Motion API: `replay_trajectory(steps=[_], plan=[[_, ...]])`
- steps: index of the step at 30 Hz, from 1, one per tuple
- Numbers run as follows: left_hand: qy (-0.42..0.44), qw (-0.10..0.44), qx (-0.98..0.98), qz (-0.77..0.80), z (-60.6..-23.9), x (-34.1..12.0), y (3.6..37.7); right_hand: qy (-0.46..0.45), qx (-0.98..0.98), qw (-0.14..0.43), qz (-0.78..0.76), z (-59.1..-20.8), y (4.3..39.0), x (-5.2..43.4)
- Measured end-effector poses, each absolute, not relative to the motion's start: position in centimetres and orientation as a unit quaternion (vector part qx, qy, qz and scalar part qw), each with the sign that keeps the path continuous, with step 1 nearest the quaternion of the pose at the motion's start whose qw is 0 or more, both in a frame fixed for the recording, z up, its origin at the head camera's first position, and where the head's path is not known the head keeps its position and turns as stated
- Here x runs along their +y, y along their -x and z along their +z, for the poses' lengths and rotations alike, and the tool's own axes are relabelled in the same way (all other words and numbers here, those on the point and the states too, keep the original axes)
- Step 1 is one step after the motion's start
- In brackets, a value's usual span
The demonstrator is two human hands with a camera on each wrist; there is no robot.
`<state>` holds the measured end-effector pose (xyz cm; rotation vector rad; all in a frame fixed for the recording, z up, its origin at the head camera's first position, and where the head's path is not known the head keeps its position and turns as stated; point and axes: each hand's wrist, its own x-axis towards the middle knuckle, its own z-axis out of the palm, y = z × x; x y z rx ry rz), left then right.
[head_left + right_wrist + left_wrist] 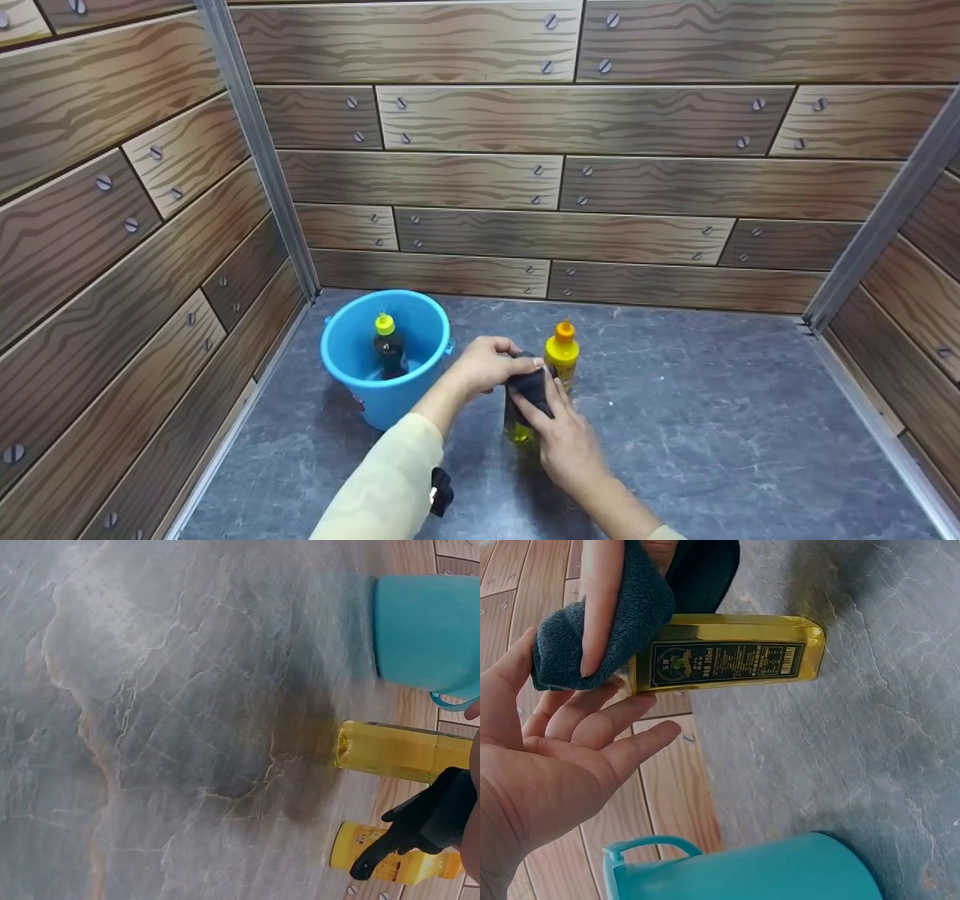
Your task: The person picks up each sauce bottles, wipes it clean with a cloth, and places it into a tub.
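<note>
**2 hands, 1 cloth, 1 oil bottle**

Nearest to me, the right hand (566, 442) lies over a dark blue-grey fleece cloth (529, 386), its fingers fairly straight as they press the cloth against the top of a clear bottle of golden oil (727, 661); I judge the flat press suits rubbing the surface rather than lifting. The bottle stands upright on the grey stone-look floor (712, 427), near the middle of the booth, its base planted on the slab. The left hand (487, 365) comes in from the left and meets the cloth at the bottle's top. In the left wrist view its palm is open and the fingers relaxed just beside the bottle's shoulder, so it seems to steady rather than clutch.

The bottle is square-shouldered, with a dark label carrying small print and a barcode; its cap is hidden under the cloth.

Just beyond, almost touching, stands a yellow squeeze bottle (562, 354) with an orange tip. Farther left sits a blue plastic bucket (352, 352) holding 1 dark bottle (389, 350) with a yellow-green cap, upright inside.
</note>
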<state>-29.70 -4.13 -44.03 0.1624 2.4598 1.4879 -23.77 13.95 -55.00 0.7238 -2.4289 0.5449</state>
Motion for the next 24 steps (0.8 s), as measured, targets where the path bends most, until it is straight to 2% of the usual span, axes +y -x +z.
replay_trajectory(steps=[13,24], plan=[[-0.055,0.135,0.850,0.506,-44.0,-4.3,29.9,-0.276,-0.870,0.335,0.233,-57.3,24.3,13.4],[-0.054,0.128,0.847,0.513,-44.2,-4.2,29.7,-0.275,-0.865,0.339,0.249,-58.4,24.2,13.2]])
